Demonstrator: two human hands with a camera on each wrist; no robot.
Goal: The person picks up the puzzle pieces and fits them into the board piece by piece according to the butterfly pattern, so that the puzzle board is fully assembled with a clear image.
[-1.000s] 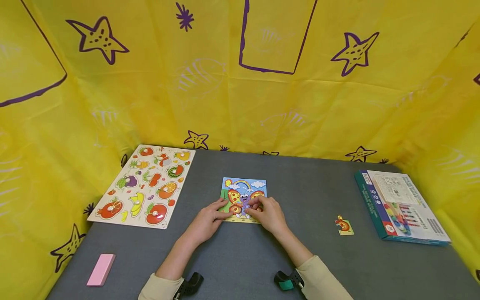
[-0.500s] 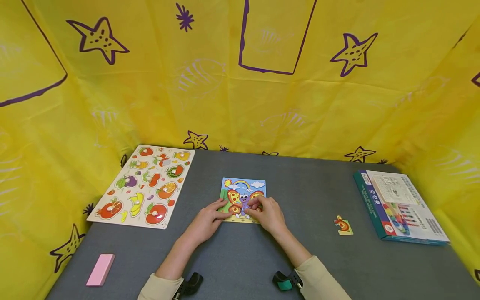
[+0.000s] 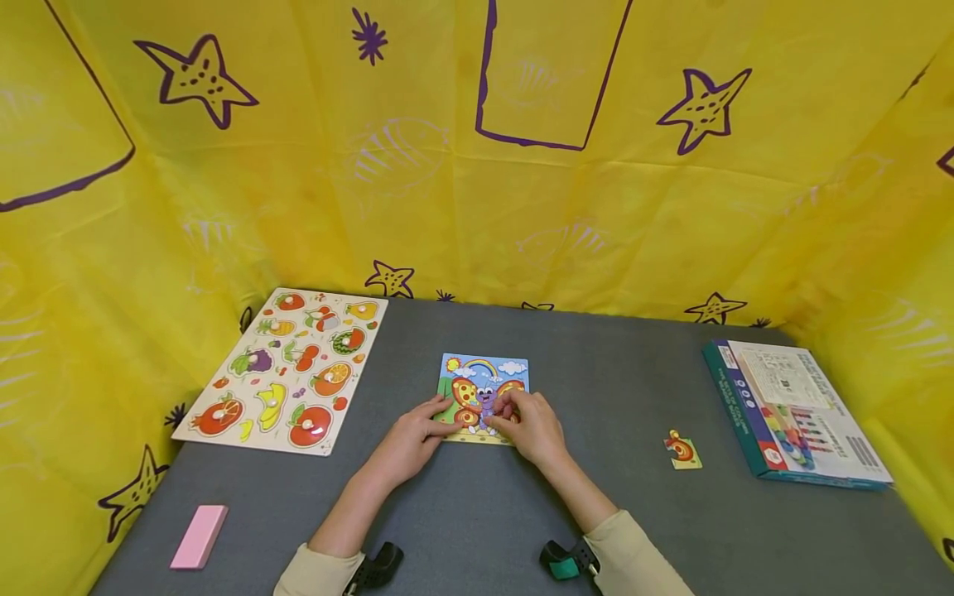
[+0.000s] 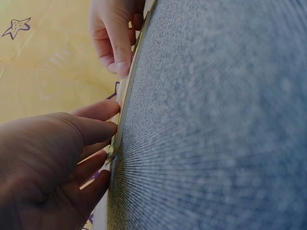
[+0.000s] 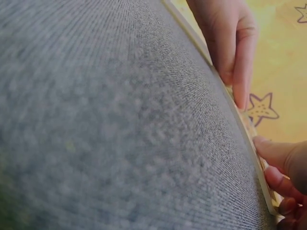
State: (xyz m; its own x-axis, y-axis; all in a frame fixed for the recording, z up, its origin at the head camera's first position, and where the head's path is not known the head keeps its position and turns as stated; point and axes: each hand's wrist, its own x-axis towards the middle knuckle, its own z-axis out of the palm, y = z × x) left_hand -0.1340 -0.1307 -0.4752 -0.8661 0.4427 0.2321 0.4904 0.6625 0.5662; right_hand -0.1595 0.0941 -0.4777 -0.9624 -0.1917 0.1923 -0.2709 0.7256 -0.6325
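Observation:
A small butterfly jigsaw puzzle (image 3: pixel 480 372) with a rainbow and clouds lies flat at the middle of the table. My left hand (image 3: pixel 410 444) rests on its lower left side, fingers fairly straight; in the left wrist view, fingertips (image 4: pixel 111 108) touch the board and its edge. Over the lower right of the picture, my right hand (image 3: pixel 535 426) has curled fingers, with thumb and index apparently pinching a puzzle piece at the butterfly's body; the fingers largely hide that piece. A loose puzzle piece (image 3: pixel 683 451) with an orange swirl lies apart to the right.
A fruit peg board (image 3: pixel 320 397) lies at the back left. Closer in on that side is a pink block (image 3: pixel 199 536). A flat teal-and-white box (image 3: pixel 805 406) lies on the right. Yellow cloth (image 3: pixel 462 207) surrounds the grey table (image 3: pixel 477 530).

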